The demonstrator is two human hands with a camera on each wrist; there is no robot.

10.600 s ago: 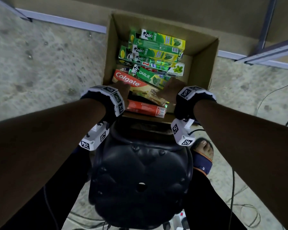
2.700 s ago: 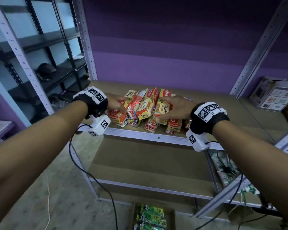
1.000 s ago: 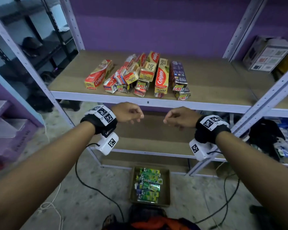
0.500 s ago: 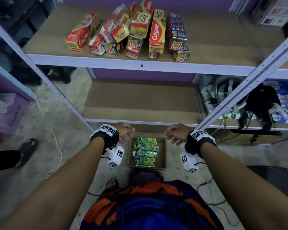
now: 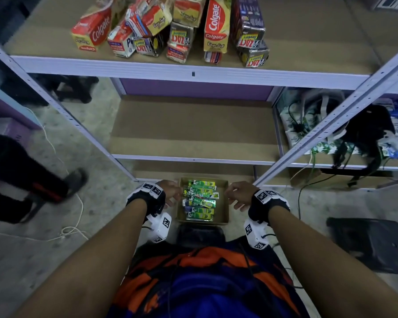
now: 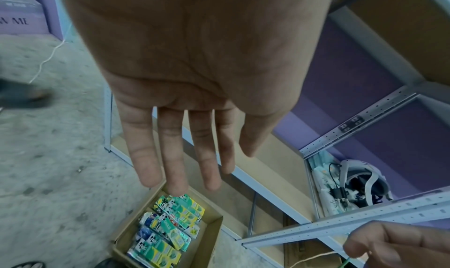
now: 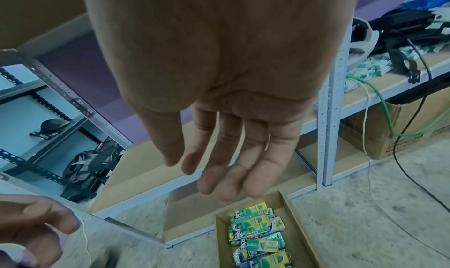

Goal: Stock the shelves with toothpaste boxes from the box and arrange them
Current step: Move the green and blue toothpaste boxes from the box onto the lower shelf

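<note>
A cardboard box (image 5: 224,203) (image 6: 207,239) (image 7: 299,224) sits on the floor in front of the rack, holding several green toothpaste boxes (image 5: 199,200) (image 6: 165,228) (image 7: 255,231). My left hand (image 5: 170,191) (image 6: 180,156) hangs above the box's left side with fingers straight and empty. My right hand (image 5: 236,195) (image 7: 219,166) hangs above the box's right side, fingers extended and empty. Neither hand touches the box. On the upper shelf (image 5: 193,71), red, yellow and dark toothpaste boxes (image 5: 170,28) lie in an untidy cluster near the front edge.
A bare brown middle shelf (image 5: 193,127) lies below the upper one. Slanted metal uprights (image 5: 331,115) frame the bay. Bags and cables (image 5: 354,134) fill the right bay. Another person's foot (image 5: 62,187) stands on the floor to the left; a black case (image 5: 372,244) lies right.
My view has tipped down further and both hands have dropped from shelf height toward the floor box. Their fingers have uncurled from loose fists to straight.
</note>
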